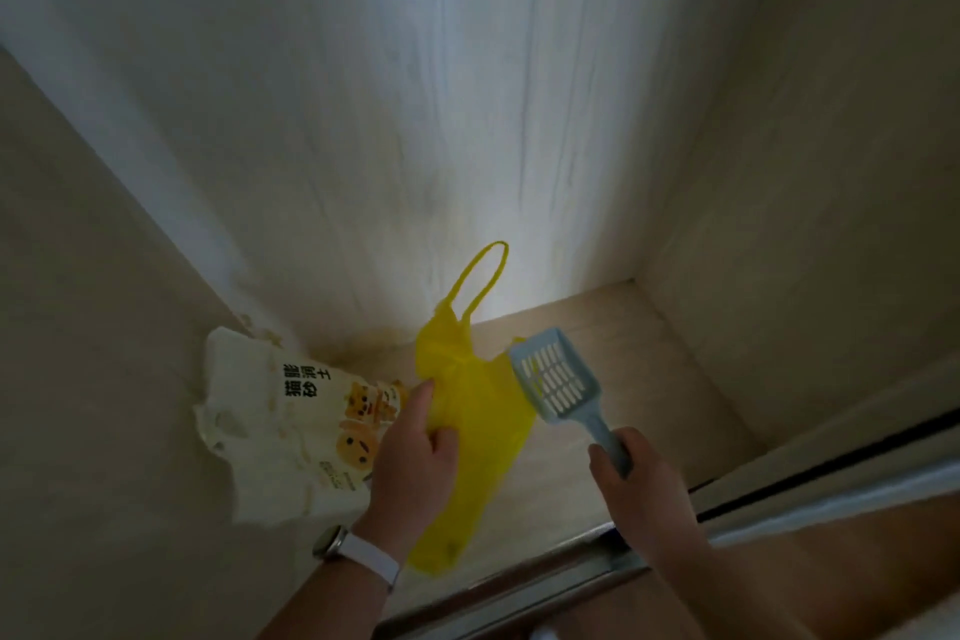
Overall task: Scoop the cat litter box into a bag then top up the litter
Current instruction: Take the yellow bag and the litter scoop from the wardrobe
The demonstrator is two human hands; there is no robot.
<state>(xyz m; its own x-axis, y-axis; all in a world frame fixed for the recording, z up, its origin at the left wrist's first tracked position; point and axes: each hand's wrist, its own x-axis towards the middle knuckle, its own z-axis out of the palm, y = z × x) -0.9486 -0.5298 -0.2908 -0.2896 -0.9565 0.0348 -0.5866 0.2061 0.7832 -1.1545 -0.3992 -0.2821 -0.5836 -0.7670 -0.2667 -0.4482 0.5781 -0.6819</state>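
From the head view: held a yellow plastic bag (483, 431) pinched in the left hand (410, 452), centre. Gripped a pale blue slotted litter scoop (556, 379) by its handle in the right hand (644, 494), just right. Noted a white litter sack (280, 421) at left, printed 猫砂 beside orange cartoon animals.

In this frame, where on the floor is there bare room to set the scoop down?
Bare floor lies right of the scoop, up to the right wall. The left corner is crowded: litter sack there, yellow bag in the left hand beside it.
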